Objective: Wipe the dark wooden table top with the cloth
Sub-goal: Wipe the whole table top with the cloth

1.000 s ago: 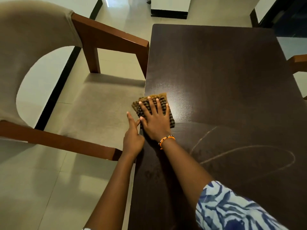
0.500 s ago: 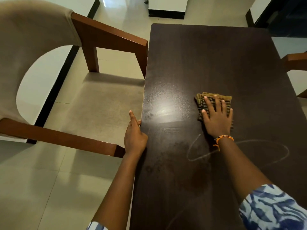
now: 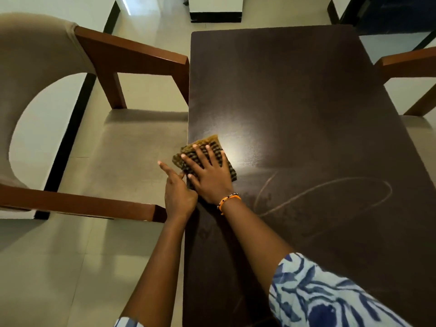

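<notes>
A dark brown rectangular wooden bench [image 3: 295, 95] fills the right of my view, its top catching a bright sheen near the middle and carrying a pale looping smear [image 3: 325, 197] toward my near right. A beige upholstered armchair with reddish wooden arms [image 3: 132, 55] stands just beside the bench's left edge, on a pale tiled floor [image 3: 47, 267]. My right arm, in a blue-and-white patterned sleeve [image 3: 318, 296], crosses the bench top. My right hand [image 3: 210, 175], its grip spread flat with fingers fanned, presses down on a folded brown-and-black checked cloth [image 3: 210, 147] lying at the bench's left edge, one corner overhanging it. My left hand [image 3: 178, 193], grip loosely open and holding nothing, rests against that same edge, touching the right hand's thumb side. A thin orange beaded bracelet [image 3: 228, 199] circles my right wrist.
</notes>
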### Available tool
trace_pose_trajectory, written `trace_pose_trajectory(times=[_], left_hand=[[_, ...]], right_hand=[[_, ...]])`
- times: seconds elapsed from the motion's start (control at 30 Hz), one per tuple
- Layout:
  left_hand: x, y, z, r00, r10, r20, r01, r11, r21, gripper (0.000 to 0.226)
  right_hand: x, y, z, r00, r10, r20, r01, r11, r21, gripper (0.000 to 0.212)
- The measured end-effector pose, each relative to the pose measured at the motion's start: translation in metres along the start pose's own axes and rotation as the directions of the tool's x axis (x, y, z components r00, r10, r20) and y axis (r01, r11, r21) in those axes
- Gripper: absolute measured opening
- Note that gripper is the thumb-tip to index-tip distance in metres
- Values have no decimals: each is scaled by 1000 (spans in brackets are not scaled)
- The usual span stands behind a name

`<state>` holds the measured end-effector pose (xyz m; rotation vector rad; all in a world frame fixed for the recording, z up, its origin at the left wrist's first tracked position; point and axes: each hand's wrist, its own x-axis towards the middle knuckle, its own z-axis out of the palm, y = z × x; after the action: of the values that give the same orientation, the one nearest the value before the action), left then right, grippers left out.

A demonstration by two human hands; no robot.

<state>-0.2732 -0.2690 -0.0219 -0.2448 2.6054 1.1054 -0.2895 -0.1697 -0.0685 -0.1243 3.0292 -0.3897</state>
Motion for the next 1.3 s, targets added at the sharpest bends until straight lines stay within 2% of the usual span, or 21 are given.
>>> trace_pose_trajectory(times=[0.07,0.13,0.27,0.33,0.43,0.53,0.63,0.7,0.73,0.8,0.9,1.0,1.07,1.13,1.3], left_hand=[[-2,6,2,1000,-14,-8,15,998,68,91],[-5,14,6,1000,23,-21,-19,989,145,85],[-17,42,30,950,312,32,-309,913,266,63],[-22,55,46,920,380,96,-391,876,283,58],[-27,71,71,886,436,160,-464,843,273,54],[-28,79,86,855,483,191,-519,812,268,52],[-27,84,91,851,495,174,-524,819,233,54],[-28,88,94,859,491,141,-511,836,199,55],[-29,92,95,864,489,123,-504,843,189,55],[-29,97,99,867,489,94,-498,846,190,56],[-27,108,106,866,495,71,-498,842,209,57],[-28,116,113,858,512,48,-506,823,260,59],[-32,123,120,845,532,53,-525,804,279,62],[-35,131,129,842,535,77,-533,797,285,60],[-44,155,164,818,544,189,-575,757,310,55]], right_hand=[[-7,21,-6,999,-45,-16,45,999,-7,53],[-16,47,-13,999,-14,-44,14,1000,-8,53],[-44,119,-32,983,171,-64,-174,984,-44,54],[-60,160,-43,957,275,-88,-280,959,-51,54],[-87,221,-57,884,444,-144,-453,891,-34,53],[-105,258,-66,773,603,-198,-608,793,39,52],[-97,253,-67,677,709,-199,-702,702,115,54],[-88,234,-65,641,746,-181,-733,665,145,56],[-84,222,-63,655,735,-175,-723,677,139,56],[-76,194,-55,741,651,-164,-646,758,90,56],[-64,155,-43,891,439,-116,-437,898,47,56],[-62,153,-39,968,240,-74,-239,971,22,54],[-70,174,-43,984,151,-93,-151,988,16,53],[-83,199,-48,981,149,-126,-147,989,18,52],[-131,291,-71,903,395,-168,-403,915,-15,54]])
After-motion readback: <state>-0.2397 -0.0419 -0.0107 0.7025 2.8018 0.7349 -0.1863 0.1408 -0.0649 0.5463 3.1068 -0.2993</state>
